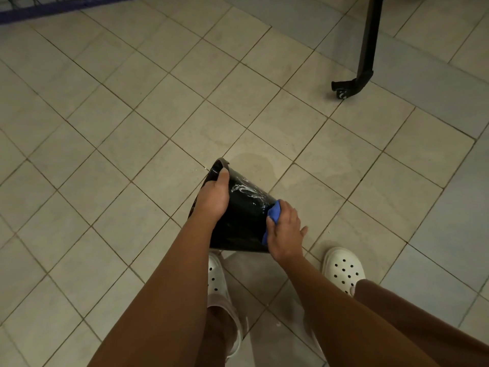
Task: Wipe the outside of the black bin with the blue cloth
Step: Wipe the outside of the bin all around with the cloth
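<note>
The black bin (pixel 243 221) is tilted on its side above the tiled floor, its wall streaked with white suds. My left hand (pixel 214 200) grips the bin near its rim, thumb over the top edge. My right hand (pixel 284 231) holds the bunched blue cloth (pixel 274 211) and presses it against the right side of the bin near its base. Part of the cloth is hidden under my fingers.
A damp patch (pixel 264 168) darkens the beige tiles beyond the bin. My feet in white clogs (pixel 342 268) stand just below it. A black wheeled stand leg (pixel 366 49) rises at the upper right, and a dark blue frame (pixel 53 6) runs along the top left.
</note>
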Tool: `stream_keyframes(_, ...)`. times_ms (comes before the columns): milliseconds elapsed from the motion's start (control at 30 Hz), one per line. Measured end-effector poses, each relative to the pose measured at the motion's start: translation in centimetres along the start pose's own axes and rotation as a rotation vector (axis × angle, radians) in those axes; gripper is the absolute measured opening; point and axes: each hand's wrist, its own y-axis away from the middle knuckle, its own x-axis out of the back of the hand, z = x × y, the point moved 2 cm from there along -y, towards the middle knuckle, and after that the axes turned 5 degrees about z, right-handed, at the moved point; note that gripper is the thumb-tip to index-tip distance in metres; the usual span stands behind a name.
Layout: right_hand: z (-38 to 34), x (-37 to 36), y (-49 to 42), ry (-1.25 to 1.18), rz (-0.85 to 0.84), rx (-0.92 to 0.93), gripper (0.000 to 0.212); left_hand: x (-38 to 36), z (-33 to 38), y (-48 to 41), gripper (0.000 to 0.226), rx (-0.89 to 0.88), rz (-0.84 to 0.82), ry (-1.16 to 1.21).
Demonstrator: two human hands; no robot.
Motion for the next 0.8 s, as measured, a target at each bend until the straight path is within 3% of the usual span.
stream_keyframes(67,0.7,0.0,-0.2,0.085,-0.034,-0.018,0.056,-0.4,0.2,0.0,0.052,-0.055,0.017,-0.066)
stream_keyframes(233,0.7,-0.4,1.4,-0.115,0.100,-0.222,0.048,-1.4,1.1,1.0,0.052,-0.290,0.125,-0.266)
stream_keyframes(400,-2.4,-1.0,1.7,-0.144,0.112,-0.064,0.054,-1.5,0.4,0.5,0.049,-0.358,0.123,-0.317)
stream_keyframes(567,-2.3,0.1,-0.9,-0.194,0.001,0.071,0.045,-0.8,-0.1,0.9,0.051,-0.318,0.157,-0.274)
stream_keyframes(700,-0.3,0.3,-1.8,-0.275,0.027,-0.173,0.019,-1.2,-0.1,1.1,0.053,-0.378,0.121,-0.317)
stream_keyframes(800,-0.3,-0.8,-0.3,-0.212,0.116,-0.244,0.025,-1.4,-0.2,1.2,0.054,-0.377,0.113,-0.353)
